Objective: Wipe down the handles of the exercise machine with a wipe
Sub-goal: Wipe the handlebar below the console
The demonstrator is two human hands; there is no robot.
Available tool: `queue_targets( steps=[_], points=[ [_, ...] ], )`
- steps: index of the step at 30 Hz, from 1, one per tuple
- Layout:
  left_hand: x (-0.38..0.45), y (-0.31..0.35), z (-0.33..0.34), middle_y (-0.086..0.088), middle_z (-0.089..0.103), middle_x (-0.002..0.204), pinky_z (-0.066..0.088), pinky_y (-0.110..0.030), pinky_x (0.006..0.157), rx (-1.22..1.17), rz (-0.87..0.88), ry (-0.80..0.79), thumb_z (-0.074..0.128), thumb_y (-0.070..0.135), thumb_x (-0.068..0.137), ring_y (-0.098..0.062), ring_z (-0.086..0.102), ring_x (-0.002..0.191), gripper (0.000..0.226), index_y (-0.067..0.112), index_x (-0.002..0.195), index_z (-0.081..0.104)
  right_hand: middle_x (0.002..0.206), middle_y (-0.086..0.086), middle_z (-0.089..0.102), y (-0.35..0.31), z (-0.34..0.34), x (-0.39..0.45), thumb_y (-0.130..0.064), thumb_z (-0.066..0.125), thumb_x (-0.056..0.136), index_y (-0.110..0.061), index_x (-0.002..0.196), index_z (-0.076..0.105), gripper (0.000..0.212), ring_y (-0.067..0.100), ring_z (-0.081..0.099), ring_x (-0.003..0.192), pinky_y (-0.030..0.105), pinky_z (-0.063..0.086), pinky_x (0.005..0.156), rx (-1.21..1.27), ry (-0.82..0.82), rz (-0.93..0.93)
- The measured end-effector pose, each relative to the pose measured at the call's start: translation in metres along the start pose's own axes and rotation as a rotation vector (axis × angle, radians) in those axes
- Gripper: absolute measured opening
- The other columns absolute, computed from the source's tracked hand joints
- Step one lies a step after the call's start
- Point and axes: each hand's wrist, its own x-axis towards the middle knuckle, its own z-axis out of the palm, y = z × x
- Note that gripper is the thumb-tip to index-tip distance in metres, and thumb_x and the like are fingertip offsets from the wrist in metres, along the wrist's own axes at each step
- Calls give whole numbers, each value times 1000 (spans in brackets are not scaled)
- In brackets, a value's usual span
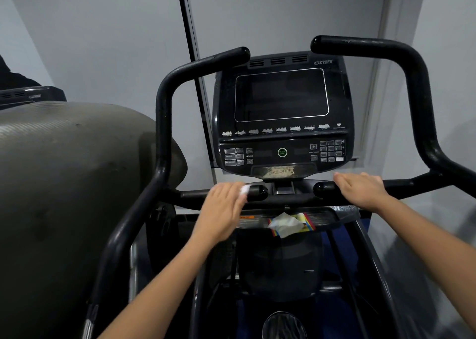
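The left hand presses a white wipe onto the short left handle, mid-wipe. The right hand rests spread on the right handle, which probably needs wiping next.

A gym or fitness rm. Main clue: a black cardio machine w/ console straight ahead, "CYBEX" logo at top, dark screen, row of workout-program icons, incline & resistance buttons, green quick-start button in the middle. Long curved black handlebars rise on both sides. At far left, a 2nd console of the same make, so machines stand in a row. Plain grey walls behind, no home furniture.
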Motion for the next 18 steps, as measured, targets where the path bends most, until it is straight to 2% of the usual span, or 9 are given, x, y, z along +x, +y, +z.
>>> queue_targets(
  steps=[2,5,6,8,10,12,14,16,18],
  points=[
    [-10,-29,-6,7,54,92,40,-32,88,64,-59,20,20,37,107,-18,49,87,41,19,105,56,118,4,66,0,1,0,-37,15,105,-21,95,62,51,28,52,109,38,25,83,-16,7,-5],
    [-2,-51,-18,4,57,76,38,-35,73,63,-284,-41,20,39,104,-23,55,78,46,18,82,56,115,2,67,-1,1,0,-37,15,105,-21,92,61,50,27,52,109,37,25,83,-21,10,-6],
    [8,-50,-20,-1,63,79,37,-35,71,56,-351,-103,22,35,102,-27,57,79,46,15,79,55,114,2,67,-2,1,0,-37,15,104,-22,91,61,51,27,52,109,37,25,83,-23,7,-1],
    [32,-38,-23,-15,69,97,37,-35,72,103,-419,-314,25,25,101,-33,56,84,39,9,82,55,116,2,67,-3,1,0,-37,15,104,-23,90,61,50,27,53,109,38,26,83,-27,3,5],
    [50,-11,-21,-20,66,111,44,-39,79,153,-344,-421,26,20,101,-38,59,93,34,6,95,56,118,2,67,-3,1,1,-37,15,104,-23,90,61,50,27,53,108,38,27,83,-33,1,7],
    [60,18,-14,-20,66,114,47,-42,83,183,-231,-402,30,18,100,-41,62,100,30,5,105,56,119,2,67,-3,1,1,-38,13,102,-23,90,60,51,27,52,106,38,27,83,-45,0,5],
    [66,46,-7,-18,67,109,47,-40,78,215,-136,-354,35,18,98,-41,64,97,27,6,106,57,119,2,66,-2,2,1,-39,10,99,-24,87,57,51,26,51,101,39,29,84,-51,1,-1],
    [66,66,0,-14,69,96,39,-36,66,221,-31,-250,37,19,97,-38,65,87,26,9,97,61,117,3,67,-3,1,1,-36,13,101,-24,86,56,47,26,51,100,39,29,83,-45,-6,-3],
    [58,71,3,-6,65,80,34,-35,62,147,36,-127,38,25,99,-32,62,74,30,15,82,61,115,3,67,-2,1,0,-33,16,102,-22,87,56,44,25,49,97,39,29,83,-37,-7,-8]
  ],
)
